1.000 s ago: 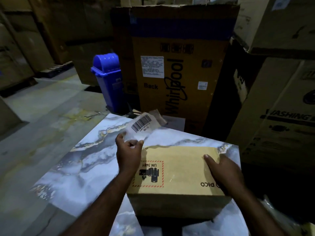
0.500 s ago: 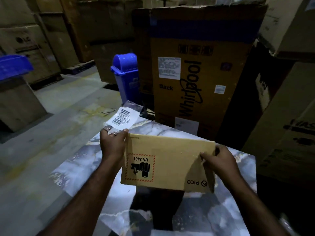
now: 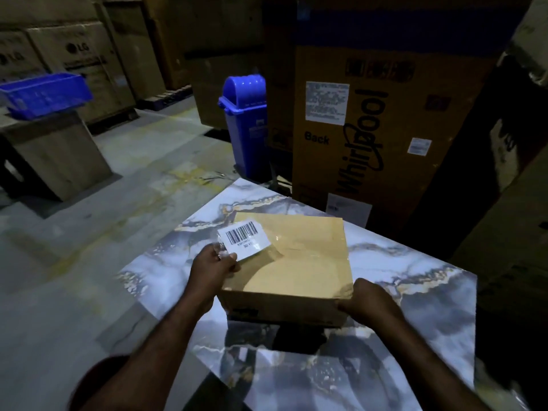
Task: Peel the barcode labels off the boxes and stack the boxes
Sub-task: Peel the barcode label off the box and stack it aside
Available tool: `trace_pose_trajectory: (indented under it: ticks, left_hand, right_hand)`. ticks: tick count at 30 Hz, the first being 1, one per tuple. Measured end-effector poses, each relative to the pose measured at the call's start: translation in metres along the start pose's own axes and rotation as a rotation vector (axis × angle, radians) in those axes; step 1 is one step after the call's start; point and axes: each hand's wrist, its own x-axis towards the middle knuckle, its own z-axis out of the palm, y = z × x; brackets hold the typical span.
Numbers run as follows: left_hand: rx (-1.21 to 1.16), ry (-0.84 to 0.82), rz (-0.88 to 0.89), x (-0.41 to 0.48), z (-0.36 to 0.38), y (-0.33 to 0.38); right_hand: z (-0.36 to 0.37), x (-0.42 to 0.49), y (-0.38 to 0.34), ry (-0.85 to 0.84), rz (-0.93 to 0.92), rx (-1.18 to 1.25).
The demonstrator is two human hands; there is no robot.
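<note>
Left hand [image 3: 212,269], fingers pinched together on the near left corner of a white barcode label [image 3: 244,239] backed by clear, glossy film. The label is a flat rectangle; its long axis runs from about 8 o'clock to 2 o'clock, and its free end lies over the far left part of the box top. Right hand [image 3: 366,301], fingers closed on the near right corner of the cardboard box [image 3: 299,262]. The box is a shallow tan carton with a smooth, plain top; it sits near the middle of a polished marble-patterned table [image 3: 415,280]. At 12 o'clock stands a ribbed blue plastic bin [image 3: 246,126]; at 1 o'clock, a tall printed carton [image 3: 370,120].
</note>
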Motion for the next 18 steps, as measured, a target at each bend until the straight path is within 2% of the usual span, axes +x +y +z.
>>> trace_pose_trajectory:
  ticks: [1, 3, 5, 8, 10, 13, 18]
  left_hand:
    - [0.028, -0.016, 0.003, -0.003, -0.002, -0.004]
    - [0.086, -0.051, 0.011, -0.007, -0.004, -0.011]
    - [0.137, -0.093, 0.040, -0.011, -0.005, -0.014]
    - [0.167, -0.132, 0.083, -0.015, -0.009, -0.014]
    - [0.190, -0.137, 0.111, -0.017, -0.016, -0.012]
    - [0.189, -0.128, 0.102, -0.017, -0.036, -0.010]
    - [0.157, -0.020, 0.067, -0.012, -0.082, -0.018]
  right_hand:
    - [-0.002, -0.002, -0.004, -0.002, -0.025, -0.069]
    - [-0.012, -0.004, -0.019, 0.102, -0.105, -0.158]
    - [-0.022, -0.003, -0.044, 0.213, -0.232, -0.059]
    - [-0.028, -0.005, -0.088, 0.120, -0.399, 0.218]
    - [-0.023, -0.003, -0.111, 0.043, -0.406, 0.329]
    - [-0.011, 0.000, -0.135, 0.063, -0.429, 0.502]
    - [0.002, -0.011, -0.176, 0.051, -0.477, 0.535]
